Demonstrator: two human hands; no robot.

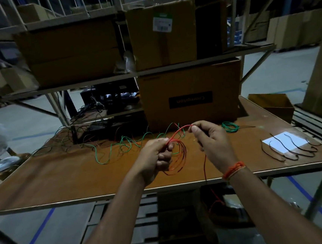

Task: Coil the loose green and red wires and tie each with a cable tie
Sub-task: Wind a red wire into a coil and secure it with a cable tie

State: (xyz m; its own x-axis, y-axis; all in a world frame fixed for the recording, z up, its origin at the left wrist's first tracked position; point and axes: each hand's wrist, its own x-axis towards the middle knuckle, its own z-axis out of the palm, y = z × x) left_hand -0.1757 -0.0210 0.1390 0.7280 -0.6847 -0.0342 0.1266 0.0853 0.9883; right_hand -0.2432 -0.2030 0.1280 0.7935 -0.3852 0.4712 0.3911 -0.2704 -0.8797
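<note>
Both hands winding red wire above the brown worktop (67,178).

The left hand (155,159) holds a grip on the red wire coil (176,159); the right hand (210,139) pinches the red strand, whose tail hangs off the worktop edge. Beyond lie loose green wire (123,144), black cable ties (292,147) on white paper, a finished green coil (229,127), then a cardboard box (191,97).

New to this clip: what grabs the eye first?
The two bare hands mid-frame above the brown wooden table: the left hand grips a coil of thin red wire, while the right hand pinches its free run. Behind them loose green wire sprawls, a finished green wire coil lies at right, and black cable ties wait on white paper.
</note>
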